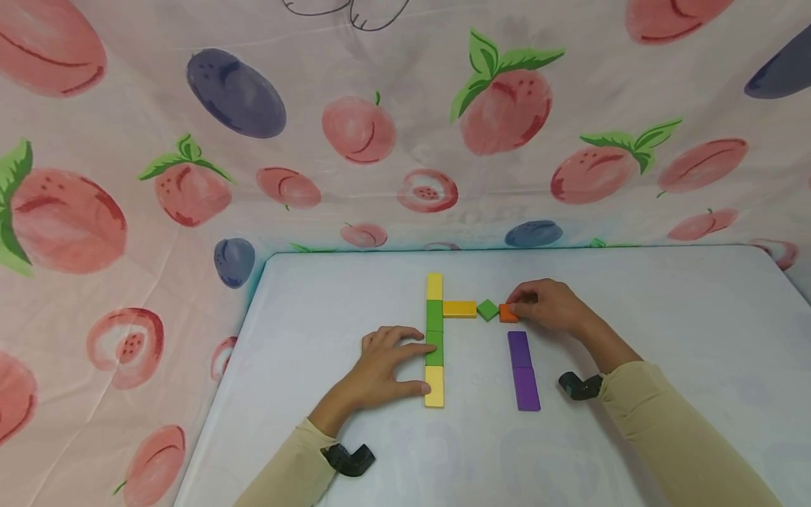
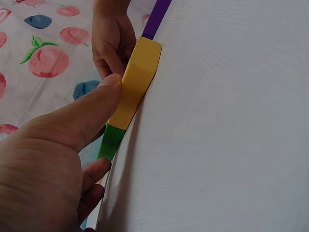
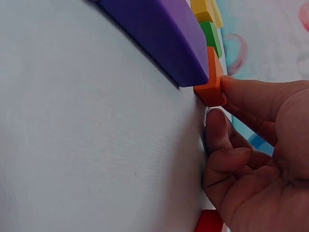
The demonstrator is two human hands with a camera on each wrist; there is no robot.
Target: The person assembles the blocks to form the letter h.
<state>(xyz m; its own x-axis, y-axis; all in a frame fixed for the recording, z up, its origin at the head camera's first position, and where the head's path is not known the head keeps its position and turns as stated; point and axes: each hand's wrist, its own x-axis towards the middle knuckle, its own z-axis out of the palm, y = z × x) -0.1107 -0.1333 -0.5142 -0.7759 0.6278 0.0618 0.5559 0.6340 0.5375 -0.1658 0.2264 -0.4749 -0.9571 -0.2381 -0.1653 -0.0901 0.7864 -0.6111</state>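
My right hand [image 1: 546, 304] pinches a small orange block [image 1: 507, 314] between thumb and fingertips, at the right end of a short row. A green diamond-shaped block [image 1: 488, 310] lies left of it, followed by a lengthwise yellow block [image 1: 459, 310]. That row meets an upright column of yellow and green blocks. Beside the column my left hand [image 1: 383, 366] is spread, its index fingertip at the lower green block [image 1: 434, 348] and its thumb at the bottom yellow block [image 1: 434, 387]. The right wrist view shows the orange block [image 3: 212, 82] standing flat on the white tabletop.
Two purple blocks [image 1: 523, 371] lie end to end below the orange one, slightly slanted. A red block [image 3: 210, 221] shows at the bottom of the right wrist view. The white table [image 1: 684, 296] ends at a fruit-print cloth [image 1: 380, 190] behind and to the left.
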